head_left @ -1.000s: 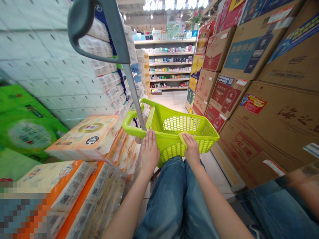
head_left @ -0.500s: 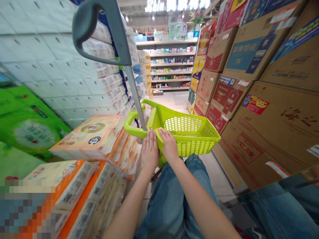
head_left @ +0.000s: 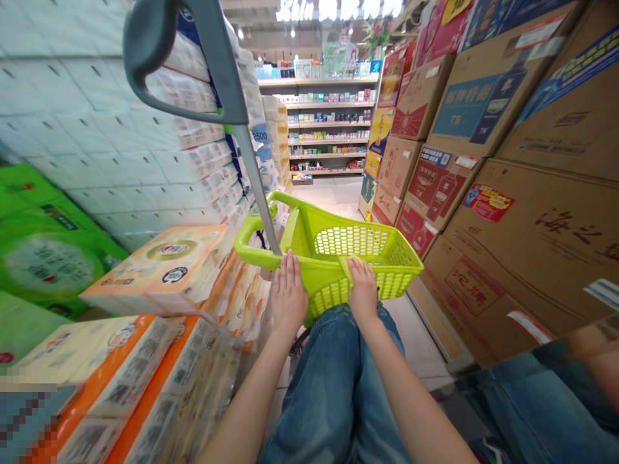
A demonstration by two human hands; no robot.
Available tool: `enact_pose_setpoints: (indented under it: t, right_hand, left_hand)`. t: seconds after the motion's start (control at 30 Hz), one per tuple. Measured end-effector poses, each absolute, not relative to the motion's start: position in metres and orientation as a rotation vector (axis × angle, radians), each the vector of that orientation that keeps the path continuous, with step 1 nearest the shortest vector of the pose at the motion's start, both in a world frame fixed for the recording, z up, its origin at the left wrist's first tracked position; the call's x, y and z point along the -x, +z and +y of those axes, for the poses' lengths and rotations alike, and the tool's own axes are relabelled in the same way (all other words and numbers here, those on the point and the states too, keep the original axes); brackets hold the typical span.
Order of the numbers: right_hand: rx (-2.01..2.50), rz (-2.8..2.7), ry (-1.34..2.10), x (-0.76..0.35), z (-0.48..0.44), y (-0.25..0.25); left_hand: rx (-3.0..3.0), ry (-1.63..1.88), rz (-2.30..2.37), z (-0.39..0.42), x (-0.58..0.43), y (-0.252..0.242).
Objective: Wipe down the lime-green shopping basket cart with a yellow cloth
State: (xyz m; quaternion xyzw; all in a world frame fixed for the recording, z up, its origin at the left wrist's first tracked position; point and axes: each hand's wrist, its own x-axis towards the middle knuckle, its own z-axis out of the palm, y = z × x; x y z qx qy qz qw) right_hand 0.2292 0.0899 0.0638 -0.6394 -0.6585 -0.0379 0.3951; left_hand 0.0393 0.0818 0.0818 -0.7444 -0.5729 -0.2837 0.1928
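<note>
My left hand [head_left: 289,290] lies over the near rim of a lime-green plastic shopping basket [head_left: 302,235], fingers together and pointing forward. My right hand [head_left: 362,283] sits further along that rim, on a flat yellow-green handle strip [head_left: 344,265]. The basket has perforated walls and looks empty, though its near inner corner is hidden by my hands. A grey metal pole with a curved grey handle [head_left: 193,64] rises just left of my left hand. My blue-jeaned legs [head_left: 333,386] are below the basket.
Stacked packs of tissue [head_left: 159,270] and green packs [head_left: 48,264] line the left. Tall printed cardboard cartons [head_left: 507,238] line the right. Product shelves [head_left: 329,122] stand ahead at the end of a tiled aisle [head_left: 333,193]. A reflective panel [head_left: 532,393] lies at lower right.
My right hand and the handle strip under it have slid right along the rim, away from my left hand, since half a second ago. The basket and my left hand stay nearly in place.
</note>
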Motion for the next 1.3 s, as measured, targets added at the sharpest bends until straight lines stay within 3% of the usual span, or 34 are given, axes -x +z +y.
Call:
enact_pose_setpoints:
  t: [0.27, 0.67, 1.0, 1.3]
  right_hand:
    - [1.302, -1.822, 0.129, -0.136, 0.097, 0.106]
    - [1.612, -1.622, -0.069, -0.249, 0.087, 0.047]
    - [1.301, -1.789, 0.173, -0.134, 0.098, 0.104]
    - [1.397, -1.827, -0.026, -0.224, 0.09, 0.061]
  left_hand:
    - [2.06, -0.764, -1.594, 0.082, -0.036, 0.08]
    - [2.101, -0.761, -1.606, 0.079, -0.038, 0.083]
    - [2.062, -0.781, -1.592, 0.08, -0.036, 0.083]
    - [2.102, -0.757, -1.599, 0.08, -0.035, 0.083]
